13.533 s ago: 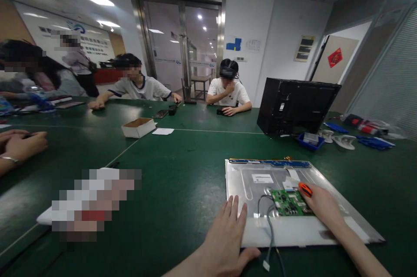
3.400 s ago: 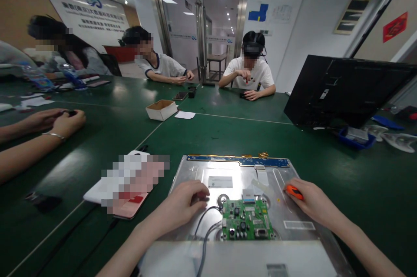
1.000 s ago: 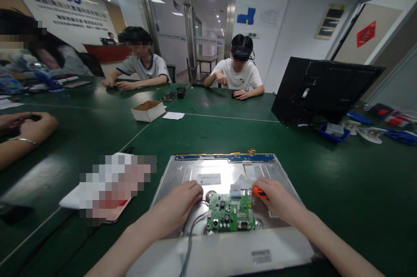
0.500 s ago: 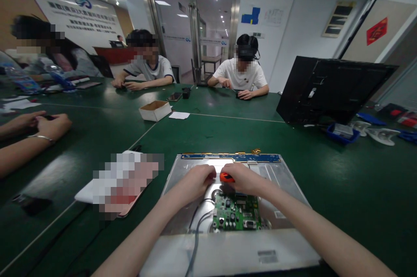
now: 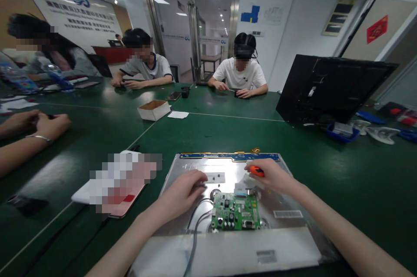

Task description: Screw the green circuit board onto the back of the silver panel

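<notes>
In front of me lies an LCD panel (image 5: 192,164), its metal back facing up. A green circuit board (image 5: 236,211) sits on its middle, with grey and black cables (image 5: 195,242) running from the board's left side. Along the far edge runs a blue circuit strip (image 5: 221,156). My right hand (image 5: 272,177) is closed round an orange-and-black tool handle (image 5: 257,171) above the panel's right half; its working end is hidden. My left hand (image 5: 185,192) hovers over the left half, fingers curved and thumb apart, nothing visible in it. Beside its fingertips, small dark bits lie on a pale label (image 5: 215,177).
Phones (image 5: 130,194) lie on the green table (image 5: 182,138) to the left, near a small black object (image 5: 28,204). Farther off are an open white box (image 5: 154,111), a black monitor (image 5: 332,90) and a blue tray (image 5: 342,132). Co-workers sit across and at left.
My hands have moved apart. The right hand has shifted right with the orange-and-black tool handle, and the left hand has drawn slightly left and opened, uncovering the pale label.
</notes>
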